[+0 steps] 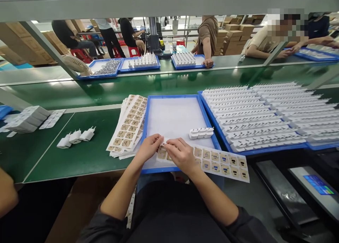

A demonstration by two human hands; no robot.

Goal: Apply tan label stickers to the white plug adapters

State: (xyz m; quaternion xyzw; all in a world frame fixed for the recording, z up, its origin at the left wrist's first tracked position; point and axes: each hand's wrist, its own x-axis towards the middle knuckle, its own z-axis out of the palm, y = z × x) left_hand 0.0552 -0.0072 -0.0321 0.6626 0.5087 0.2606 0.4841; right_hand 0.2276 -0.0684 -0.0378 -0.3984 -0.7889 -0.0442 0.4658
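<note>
Over the front of a blue-rimmed tray (pixel 172 110), my left hand (pixel 150 147) and my right hand (pixel 181 154) meet with their fingertips pinched close together. Something small and pale shows between the fingertips, too small to make out. Beneath my right hand lies a white sheet of tan stickers (pixel 229 165), reaching past the tray's right front corner. Several white plug adapters (pixel 201 132) stand in a short row at the tray's right side. Left of the tray, a stack of similar sticker sheets (pixel 129 123) partly tucks against its rim.
To the right, large trays hold many rows of white plug adapters (pixel 254 116). Three loose adapters (pixel 76 137) lie left, near stacked white parts (pixel 28 119). Co-workers sit across the green bench (pixel 106 95); one person's hand (pixel 208 63) touches a far tray. An elbow (pixel 6 192) shows at left.
</note>
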